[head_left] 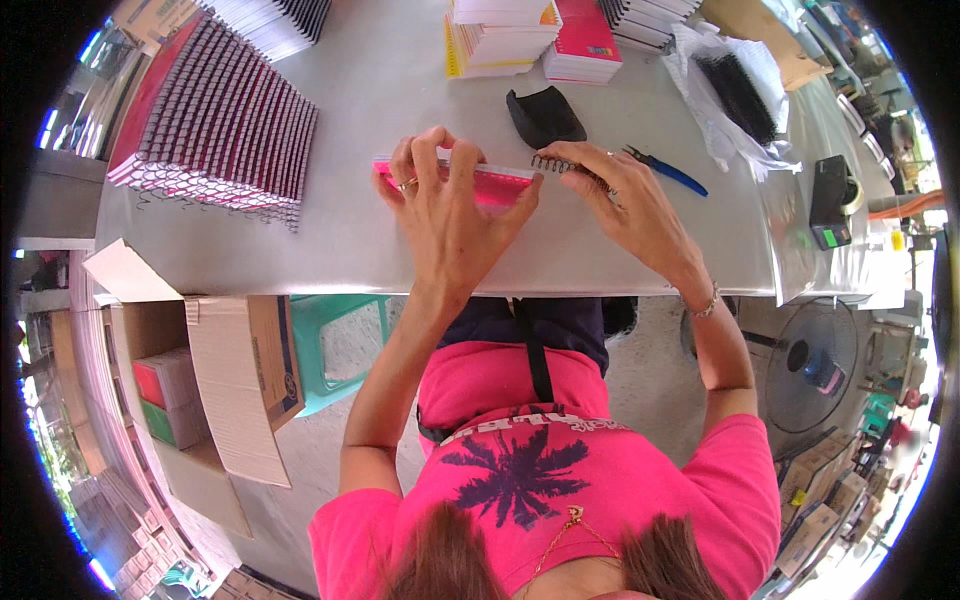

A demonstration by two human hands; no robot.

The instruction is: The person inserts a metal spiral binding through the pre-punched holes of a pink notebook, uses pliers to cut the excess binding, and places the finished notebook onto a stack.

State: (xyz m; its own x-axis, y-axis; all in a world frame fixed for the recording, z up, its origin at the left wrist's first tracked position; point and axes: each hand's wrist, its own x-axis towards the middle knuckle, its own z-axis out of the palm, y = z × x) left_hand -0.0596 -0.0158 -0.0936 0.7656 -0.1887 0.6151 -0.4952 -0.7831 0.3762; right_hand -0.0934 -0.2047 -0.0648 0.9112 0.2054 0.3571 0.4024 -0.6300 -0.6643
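Observation:
My left hand (440, 205) grips a small pink-covered notebook (505, 188) above the table, fingers over its far side and thumb near its right end. Close by on the right, my right hand (635, 210) pinches a black spiral binding coil (550, 163), whose free end points at the notebook's right end. Whether the coil has entered the holes is too small to tell. Part of the coil is hidden under the right fingers. Just beyond the hands lies a curved black piece (545, 117). Blue-handled cutters (672, 172) rest right of my right hand.
Spiral-bound notebooks (215, 125) stand in a tall stack at left. More stacks, one with a red cover (585, 35), sit at the back. Black coils (738, 95) lie in white plastic at right, near a black tape dispenser (830, 205). An open carton (240, 390) and a fan (810, 365) flank me.

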